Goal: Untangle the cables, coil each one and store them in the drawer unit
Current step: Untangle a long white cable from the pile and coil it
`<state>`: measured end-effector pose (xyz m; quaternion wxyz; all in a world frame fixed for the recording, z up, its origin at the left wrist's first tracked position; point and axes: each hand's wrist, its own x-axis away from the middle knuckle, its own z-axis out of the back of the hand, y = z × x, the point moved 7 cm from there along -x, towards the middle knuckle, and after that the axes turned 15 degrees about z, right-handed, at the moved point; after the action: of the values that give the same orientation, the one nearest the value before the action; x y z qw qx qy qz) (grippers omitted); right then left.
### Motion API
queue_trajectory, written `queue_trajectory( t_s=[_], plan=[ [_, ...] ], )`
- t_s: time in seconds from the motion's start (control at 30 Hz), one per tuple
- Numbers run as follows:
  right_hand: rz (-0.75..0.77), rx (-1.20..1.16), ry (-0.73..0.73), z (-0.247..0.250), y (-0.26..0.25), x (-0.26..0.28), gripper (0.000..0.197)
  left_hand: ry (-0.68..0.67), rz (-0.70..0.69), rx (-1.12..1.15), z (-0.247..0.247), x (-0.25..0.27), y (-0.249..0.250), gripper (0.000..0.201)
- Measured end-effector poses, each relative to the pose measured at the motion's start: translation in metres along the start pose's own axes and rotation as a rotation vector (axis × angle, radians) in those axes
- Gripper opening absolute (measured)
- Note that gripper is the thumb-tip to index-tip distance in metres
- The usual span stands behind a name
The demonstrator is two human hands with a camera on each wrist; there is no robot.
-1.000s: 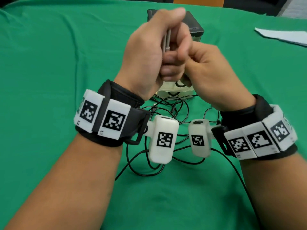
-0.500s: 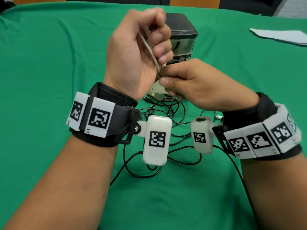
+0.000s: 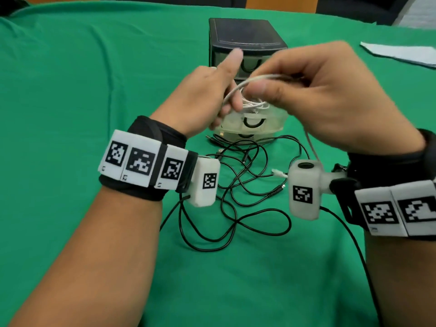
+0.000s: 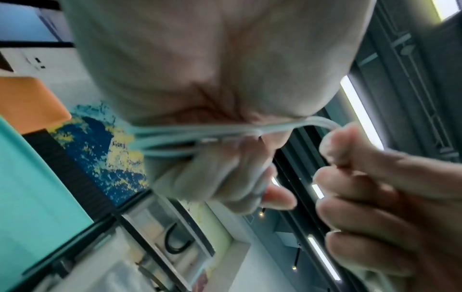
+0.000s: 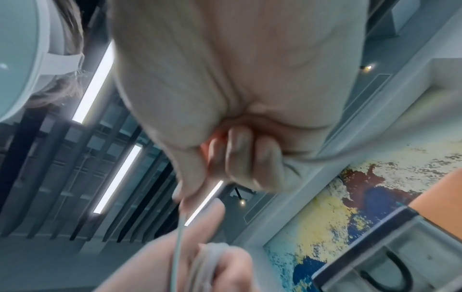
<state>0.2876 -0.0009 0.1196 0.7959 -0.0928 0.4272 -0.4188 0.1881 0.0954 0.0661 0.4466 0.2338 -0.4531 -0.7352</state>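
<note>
A white cable [image 3: 238,87] is looped around the fingers of my left hand [image 3: 221,102], which grips the coil [image 4: 200,134] in front of the drawer unit [image 3: 245,36]. My right hand [image 3: 266,87] pinches the same cable [image 5: 178,237] between thumb and finger, just right of the left hand. The cable's free tail hangs down past the right wrist to a white plug [image 3: 278,173] on the cloth. The middle clear drawer [image 3: 276,121] is pulled out and holds another white cable [image 3: 254,105]. Tangled black cables [image 3: 247,185] lie on the green cloth below my hands.
The green cloth [image 3: 94,79] covers the whole table. A white sheet of paper [image 3: 401,53] lies at the far right. One black cable [image 3: 349,234] runs off toward the near right under my right forearm.
My left hand has dropped from its raised, upright pose. My right hand has swung up and to the right, drawing the white cable in an arc over the left fingers.
</note>
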Motion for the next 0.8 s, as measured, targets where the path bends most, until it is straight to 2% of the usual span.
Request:
queue_trajectory(
  t_s=[0.07, 0.13, 0.2, 0.3, 0.37, 0.47, 0.57, 0.7, 0.8],
  plan=[
    [-0.003, -0.004, 0.146, 0.008, 0.007, 0.0, 0.011, -0.093, 0.036, 0.068, -0.008, 0.007, 0.004, 0.083],
    [-0.001, -0.023, 0.259, 0.013, 0.015, 0.0, 0.011, -0.161, 0.012, 0.139, -0.015, 0.012, 0.01, 0.087],
    [0.019, -0.061, 0.32, 0.013, 0.019, 0.0, 0.011, -0.213, -0.036, 0.193, -0.019, 0.015, 0.017, 0.084],
    [0.017, -0.147, 0.335, 0.006, 0.024, 0.0, 0.007, -0.31, -0.12, 0.281, -0.026, 0.018, 0.024, 0.074],
    [-0.038, -0.206, 0.308, -0.002, 0.028, 0.0, 0.011, -0.4, -0.153, 0.367, -0.029, 0.019, 0.028, 0.069],
    [-0.108, -0.274, 0.248, -0.017, 0.032, -0.001, 0.028, -0.536, -0.204, 0.492, -0.031, 0.022, 0.035, 0.066],
    [-0.18, -0.322, 0.252, -0.028, 0.036, -0.001, 0.034, -0.603, -0.263, 0.59, -0.03, 0.024, 0.04, 0.068],
    [-0.252, -0.205, 0.107, -0.039, 0.046, 0.003, 0.03, -0.576, -0.308, 0.788, -0.017, 0.023, 0.044, 0.067],
    [-0.277, -0.138, -0.071, -0.048, 0.045, 0.006, 0.032, -0.394, -0.325, 0.891, 0.004, 0.019, 0.039, 0.065]
  ],
)
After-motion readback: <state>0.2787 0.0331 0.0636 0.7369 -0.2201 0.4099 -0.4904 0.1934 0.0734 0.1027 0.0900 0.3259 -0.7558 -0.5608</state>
